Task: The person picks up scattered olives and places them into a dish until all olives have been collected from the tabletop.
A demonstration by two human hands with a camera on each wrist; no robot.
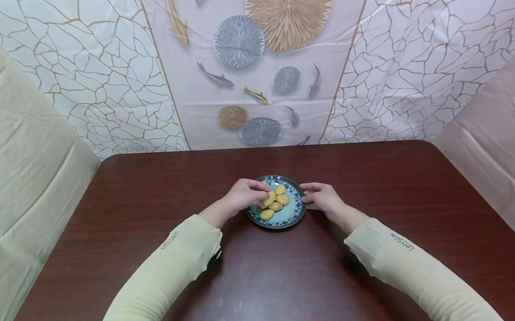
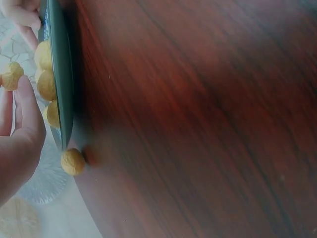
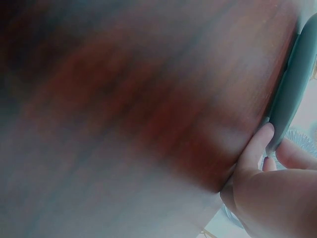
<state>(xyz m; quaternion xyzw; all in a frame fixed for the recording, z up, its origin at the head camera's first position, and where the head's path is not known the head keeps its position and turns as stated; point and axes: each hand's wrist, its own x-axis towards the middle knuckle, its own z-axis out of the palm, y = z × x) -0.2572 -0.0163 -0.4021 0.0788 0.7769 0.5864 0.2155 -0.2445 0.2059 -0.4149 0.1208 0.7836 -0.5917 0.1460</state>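
A round plate (image 1: pixel 287 221) with a blue patterned rim sits on the table, several yellow-brown walnuts (image 1: pixel 282 199) on it. Above the plate's left side, my left hand (image 1: pixel 244 195) pinches one wrinkled walnut (image 2: pixel 12 76) between thumb and fingertips. Another walnut (image 2: pixel 73 161) lies on the table just beyond the plate's edge in the left wrist view. My right hand (image 1: pixel 324 199) holds the plate's right rim, the thumb on one side and fingers on the other, as the right wrist view shows at the green outer wall of the plate (image 3: pixel 292 89).
The dark reddish-brown wooden table (image 1: pixel 261 285) reaches back to a patterned cloth wall (image 1: pixel 126 75). Pale padded panels stand along the left (image 1: pixel 9 171) and right sides. Both forearms wear light sleeves (image 1: pixel 156 275).
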